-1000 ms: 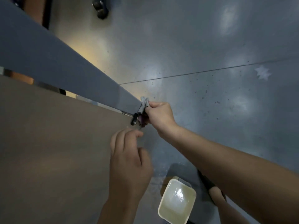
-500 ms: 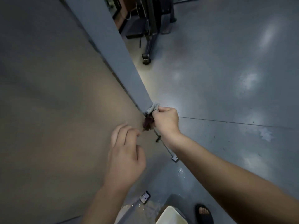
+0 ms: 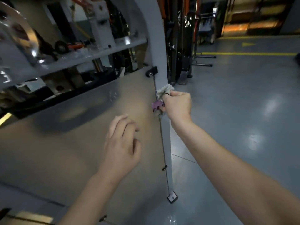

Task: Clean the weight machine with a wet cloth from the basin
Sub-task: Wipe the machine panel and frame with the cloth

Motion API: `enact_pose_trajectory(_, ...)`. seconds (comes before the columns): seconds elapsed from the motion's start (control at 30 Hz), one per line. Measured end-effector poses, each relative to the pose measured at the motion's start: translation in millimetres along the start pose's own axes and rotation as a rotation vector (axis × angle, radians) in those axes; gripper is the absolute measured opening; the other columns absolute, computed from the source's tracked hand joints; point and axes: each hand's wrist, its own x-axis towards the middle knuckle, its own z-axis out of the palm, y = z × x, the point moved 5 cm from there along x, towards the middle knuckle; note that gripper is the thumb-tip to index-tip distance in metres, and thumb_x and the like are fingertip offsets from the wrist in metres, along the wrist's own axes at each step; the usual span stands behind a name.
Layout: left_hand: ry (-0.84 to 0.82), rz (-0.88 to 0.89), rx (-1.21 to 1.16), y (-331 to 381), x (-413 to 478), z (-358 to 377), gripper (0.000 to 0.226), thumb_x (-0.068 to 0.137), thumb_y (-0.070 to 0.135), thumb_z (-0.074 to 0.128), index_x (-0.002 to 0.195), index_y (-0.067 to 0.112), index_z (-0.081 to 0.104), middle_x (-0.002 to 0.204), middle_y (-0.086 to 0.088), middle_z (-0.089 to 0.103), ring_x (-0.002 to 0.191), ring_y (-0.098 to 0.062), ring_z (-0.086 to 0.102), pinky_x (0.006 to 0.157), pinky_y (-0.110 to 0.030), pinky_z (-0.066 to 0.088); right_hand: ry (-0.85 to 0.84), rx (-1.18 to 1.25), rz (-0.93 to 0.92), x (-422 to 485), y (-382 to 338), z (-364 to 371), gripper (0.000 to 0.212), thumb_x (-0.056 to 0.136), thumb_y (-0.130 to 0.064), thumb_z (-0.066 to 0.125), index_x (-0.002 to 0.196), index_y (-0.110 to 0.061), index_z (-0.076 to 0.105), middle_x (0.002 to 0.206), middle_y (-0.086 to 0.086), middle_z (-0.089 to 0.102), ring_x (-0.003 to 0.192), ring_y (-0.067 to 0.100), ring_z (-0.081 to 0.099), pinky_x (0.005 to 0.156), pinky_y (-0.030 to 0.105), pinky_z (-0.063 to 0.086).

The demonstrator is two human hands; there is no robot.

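The weight machine [image 3: 90, 54] fills the left half and upper centre of the frame, with the grey floor [image 3: 243, 111] taking the right half. Its largest face is a tan side panel [image 3: 65, 151], which spans the left and lower centre. Along the right edge of that panel runs a grey upright post [image 3: 156, 46]. The long axis of the post goes from the top centre of the frame, bowing slightly, down to a small foot plate [image 3: 172, 198] at lower centre. This axis governs the coming move: in judgement, any wiping stroke must travel up or down along it, not across it. The right hand [image 3: 177, 106] sits at centre frame on the mid-height of the post, fingers curled tight round the cloth [image 3: 163, 92]. The bunched cloth protrudes from the upper left of the fist and lies against the post at the seam with the panel. A length of post extends above the cloth and a longer one below it. The left hand [image 3: 121, 143] hangs lower and to the left, in front of the panel, fingers loosely bent and holding nothing; contact with the panel cannot be confirmed. The right hand is therefore the nearer one to the post. The basin is not in view
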Motion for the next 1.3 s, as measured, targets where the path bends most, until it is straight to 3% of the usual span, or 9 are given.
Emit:
enact_pose_trajectory(0.2, 0.082, 0.051, 0.044, 2.8, 4.3, -56.6, 0.022, 0.085, 0.007, 0.049, 0.1, 0.006, 0.064, 0.111, -0.005, 0.062, 0.136, -0.029, 0.045, 0.114, -0.047, 0.039, 0.093, -0.268, -0.328, -24.4, -95.2, -9.0, 0.035, 0.085, -0.009, 0.057, 0.053, -0.019, 0.047, 0.042, -0.008, 0.036, 0.045, 0.01, 0.033, 0.052, 0.025, 0.032)
enact_pose_trajectory(0.27, 0.11, 0.047, 0.07, -3.1, 1.9, -72.0, 0.024, 0.085, 0.006, 0.048, 0.101, 0.005, 0.065, 0.112, -0.006, 0.062, 0.135, -0.03, 0.045, 0.114, -0.05, 0.039, 0.072, -0.28, -0.407, -36.2, -102.7, -9.3, 0.029, 0.092, -0.009, 0.056, 0.088, -0.024, 0.079, 0.051, -0.014, 0.052, 0.047, 0.003, 0.04, 0.055, 0.02, 0.033)
enact_pose_trajectory(0.33, 0.123, 0.007, 0.106, -12.4, -3.7, -86.7, 0.028, 0.085, 0.009, 0.045, 0.103, 0.004, 0.066, 0.116, -0.007, 0.062, 0.135, -0.03, 0.044, 0.115, -0.049, 0.037, 0.039, -0.228, -0.419, -52.9, -93.1, -12.8, 0.04, 0.094, -0.007, 0.056, 0.13, -0.023, 0.064, 0.053, -0.005, 0.042, 0.05, -0.009, 0.046, 0.055, 0.016, 0.039)
enact_pose_trajectory(0.37, 0.126, -0.023, 0.126, -17.9, -6.8, -94.6, 0.03, 0.085, 0.01, 0.046, 0.106, 0.004, 0.066, 0.12, -0.009, 0.061, 0.136, -0.031, 0.044, 0.117, -0.047, 0.036, 0.012, -0.219, -0.426, -63.7, -83.5, -13.0, 0.032, 0.093, -0.006, 0.056, 0.113, -0.017, 0.079, 0.052, -0.016, 0.043, 0.052, -0.01, 0.047, 0.056, 0.017, 0.04)
enact_pose_trajectory(0.43, 0.134, -0.08, 0.174, -30.1, -13.3, -110.4, 0.036, 0.083, 0.01, 0.048, 0.113, 0.003, 0.066, 0.126, -0.011, 0.059, 0.135, -0.034, 0.042, 0.118, -0.042, 0.033, -0.069, -0.213, -0.422, -86.9, -66.4, -7.7, 0.029, 0.092, -0.005, 0.057, 0.096, -0.022, 0.08, 0.069, -0.01, 0.074, 0.063, -0.003, 0.061, 0.063, 0.028, 0.052)
enact_pose_trajectory(0.57, 0.125, -0.116, 0.281, -45.5, -19.9, -134.2, 0.047, 0.083, 0.009, 0.051, 0.127, 0.001, 0.062, 0.134, -0.015, 0.052, 0.135, -0.038, 0.04, 0.119, -0.042, 0.028, -0.18, -0.121, -0.528, -124.5, -81.9, 22.3, 0.051, 0.092, -0.001, 0.056, 0.104, -0.049, 0.071, 0.07, -0.001, 0.072, 0.068, 0.01, 0.067, 0.073, 0.024, 0.055)
enact_pose_trajectory(0.7, 0.175, -0.168, 0.269, -58.2, -22.5, -152.5, 0.045, 0.083, 0.001, 0.061, 0.128, 0.001, 0.06, 0.133, -0.014, 0.05, 0.132, -0.037, 0.038, 0.115, -0.045, 0.032, 0.0, -0.13, -0.599, -128.6, -98.1, 52.7, 0.033, 0.09, -0.002, 0.062, 0.112, -0.02, 0.078, 0.095, -0.006, 0.058, 0.08, 0.001, 0.057, 0.076, 0.011, 0.043)
enact_pose_trajectory(1.0, 0.206, -0.092, 0.142, -70.6, -26.8, -169.3, 0.037, 0.081, -0.001, 0.058, 0.118, -0.002, 0.06, 0.123, -0.016, 0.052, 0.121, -0.036, 0.043, 0.106, -0.015, 0.024, -0.004, -0.145, -0.639, -186.4, -102.6, 104.1, 0.028, 0.093, -0.007, 0.067, 0.118, -0.015, 0.075, 0.087, -0.005, 0.046, 0.072, 0.004, 0.047, 0.069, 0.007, 0.037)
enact_pose_trajectory(1.3, 0.175, 0.003, 0.001, -73.8, -35.1, -185.1, 0.026, 0.077, -0.006, 0.062, 0.101, 0.002, 0.062, 0.11, -0.009, 0.057, 0.109, -0.029, 0.05, 0.092, -0.014, 0.031, -0.197, -0.054, -0.473, -217.7, -85.6, 97.0, 0.049, 0.09, 0.0, 0.054, 0.121, -0.035, 0.065, 0.115, 0.001, 0.063, 0.106, 0.013, 0.063, 0.094, 0.034, 0.054)
